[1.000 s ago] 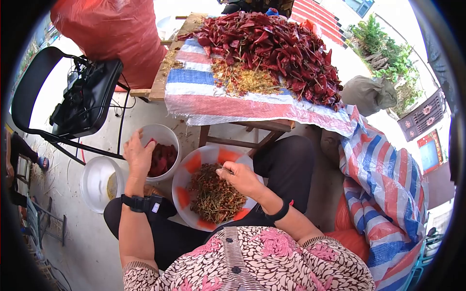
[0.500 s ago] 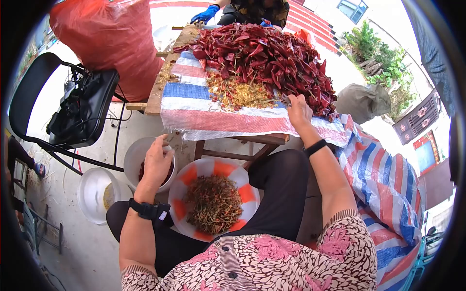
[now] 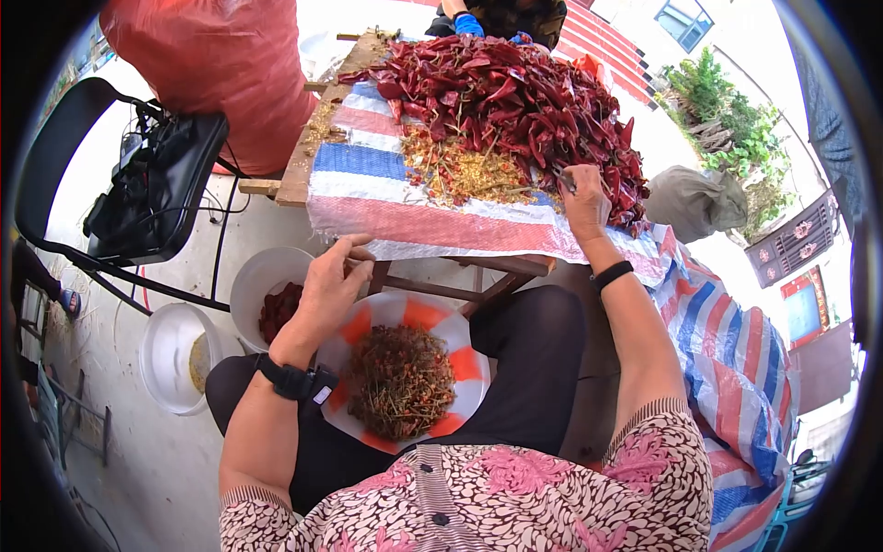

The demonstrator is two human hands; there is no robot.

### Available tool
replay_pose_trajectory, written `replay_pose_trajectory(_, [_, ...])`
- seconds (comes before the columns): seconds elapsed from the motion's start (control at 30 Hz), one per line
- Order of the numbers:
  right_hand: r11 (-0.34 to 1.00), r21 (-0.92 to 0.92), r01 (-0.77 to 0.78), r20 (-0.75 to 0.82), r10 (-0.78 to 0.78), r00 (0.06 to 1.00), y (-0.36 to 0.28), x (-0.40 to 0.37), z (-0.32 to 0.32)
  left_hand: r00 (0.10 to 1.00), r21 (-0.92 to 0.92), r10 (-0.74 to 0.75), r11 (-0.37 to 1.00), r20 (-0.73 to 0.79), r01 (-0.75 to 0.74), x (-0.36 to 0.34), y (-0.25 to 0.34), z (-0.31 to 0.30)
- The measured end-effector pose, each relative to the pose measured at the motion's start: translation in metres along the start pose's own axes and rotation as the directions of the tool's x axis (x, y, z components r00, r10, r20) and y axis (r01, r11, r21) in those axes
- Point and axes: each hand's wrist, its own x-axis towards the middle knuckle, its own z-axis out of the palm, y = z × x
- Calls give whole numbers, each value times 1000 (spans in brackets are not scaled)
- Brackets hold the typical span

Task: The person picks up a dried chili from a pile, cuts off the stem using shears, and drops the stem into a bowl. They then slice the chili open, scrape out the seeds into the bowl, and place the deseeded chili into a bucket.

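A large heap of dried red chillies [image 3: 515, 101] lies on a striped woven sheet [image 3: 441, 225] over a wooden table. At its lower right edge is my right hand [image 3: 586, 195], its fingers closed on a small dark metal tool [image 3: 565, 181], perhaps scissors. Yellow seeds and bits [image 3: 469, 173] are spread left of that hand. My left hand [image 3: 336, 278] hangs in front of the sheet's near edge, fingers apart and holding nothing. Below it, a red-and-white basin [image 3: 469, 373] between my legs holds a pile of stems [image 3: 400, 382].
A white bucket [image 3: 246, 290] with red chillies and a white bowl [image 3: 166, 368] stand at the left. Behind them are a black chair [image 3: 46, 175] bearing a bag and a big red sack [image 3: 221, 74]. A co-worker's blue glove [image 3: 468, 25] shows beyond the heap.
My left hand has moved right and slightly up, towards the sheet. My right hand has shifted a little right and up. The co-worker's gloved hand has moved right, to the heap.
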Motion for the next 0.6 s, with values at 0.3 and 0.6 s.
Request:
replay_pose_trajectory(0.3, [225,730,-645,657,28,753,-185,-56,-95,945,-328,212,937,248,-124,-19,27,20])
replay_pose_trajectory(0.6, [-19,735,-677,676,92,731,-240,-104,-90,885,-528,25,811,465,254,-31,24,15])
